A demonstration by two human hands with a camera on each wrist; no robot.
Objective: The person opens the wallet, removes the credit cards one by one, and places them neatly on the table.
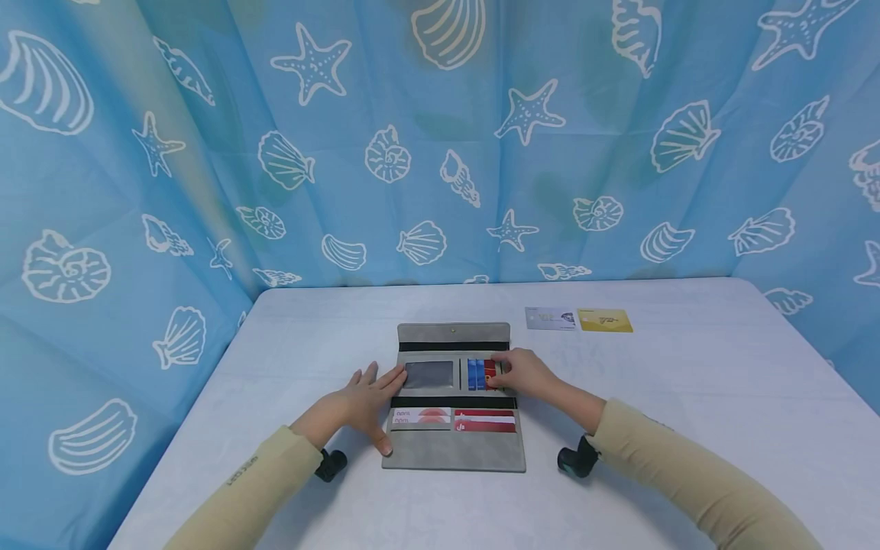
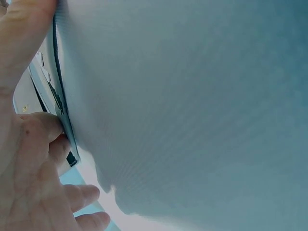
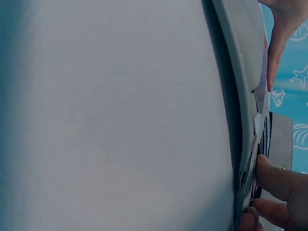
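A grey long wallet [image 1: 454, 451] lies unfolded on the table, with a clear window [image 1: 429, 374] and card slots in its middle panel. My left hand [image 1: 360, 403] rests on the wallet's left edge, fingers spread, thumb near its lower corner. With thumb and fingers, my right hand [image 1: 522, 372] pinches a red card [image 1: 490, 370] at the right-hand slots; part of the card is hidden by the fingers. Blue cards [image 1: 476, 374] sit just left of it. In the right wrist view the right fingertips [image 3: 262, 161] are right at the slots.
A white-and-pink card [image 1: 421, 415] and red cards [image 1: 485, 426] sit in the lower panel's pockets. Behind the wallet, to the right, a silver card [image 1: 550, 318] and a gold card [image 1: 605, 320] lie on the white table [image 1: 687, 359]. A blue shell-patterned curtain [image 1: 440, 191] hangs behind.
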